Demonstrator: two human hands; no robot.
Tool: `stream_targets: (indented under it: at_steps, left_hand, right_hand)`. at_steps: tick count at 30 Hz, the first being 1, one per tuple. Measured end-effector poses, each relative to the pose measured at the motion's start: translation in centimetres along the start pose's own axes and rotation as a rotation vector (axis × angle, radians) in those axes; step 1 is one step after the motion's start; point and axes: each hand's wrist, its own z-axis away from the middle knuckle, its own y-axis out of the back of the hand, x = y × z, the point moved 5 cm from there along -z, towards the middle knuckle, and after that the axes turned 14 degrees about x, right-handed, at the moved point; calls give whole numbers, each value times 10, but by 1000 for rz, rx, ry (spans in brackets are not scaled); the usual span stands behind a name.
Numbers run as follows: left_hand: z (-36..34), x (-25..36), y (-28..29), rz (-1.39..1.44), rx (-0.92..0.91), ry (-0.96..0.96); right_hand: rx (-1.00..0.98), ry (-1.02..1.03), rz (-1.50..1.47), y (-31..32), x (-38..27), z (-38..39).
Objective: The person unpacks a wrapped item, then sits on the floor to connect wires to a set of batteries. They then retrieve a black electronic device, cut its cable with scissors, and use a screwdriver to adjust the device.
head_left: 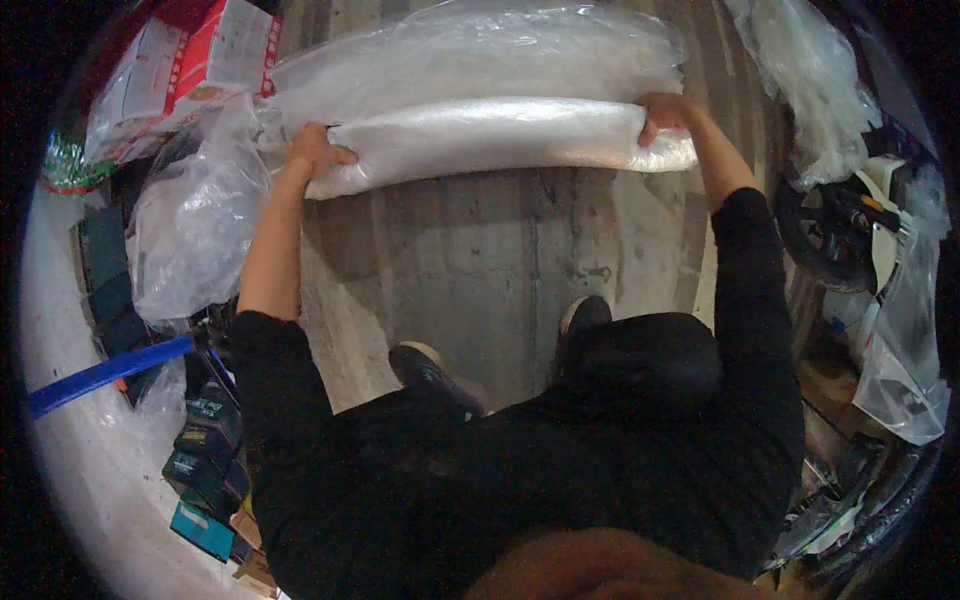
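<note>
A long band of shiny, translucent plastic sheeting, rolled or folded over along its near edge, stretches crosswise in front of me. My left hand is closed on its left end, thumb lying on the near face. Near the right end, my right hand grips the same sheeting with its fingers bent over it. Beyond the band, a looser, wrinkled part of the sheeting spreads away over the floor. The undersides of the sheeting and some fingertips are hidden.
Crumpled clear plastic and red-and-white cartons lie at left, with a blue strip and dark boxes nearer. On the right are hanging plastic and a small black wheel. My shoes stand on the grey floor.
</note>
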Motion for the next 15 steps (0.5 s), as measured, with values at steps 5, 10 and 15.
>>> stream_targets:
  at_steps: [5,10,15]
  left_hand:
    - [48,46,-11,-606,916,-161]
    - [59,-8,-66,-275,993,-619]
    - [83,9,-68,-256,1090,-813]
  right_hand:
    - [729,144,90,-4,22,10]
    - [1155,335,367,-42,-21,65]
    - [1319,440,330,-70,-10,75]
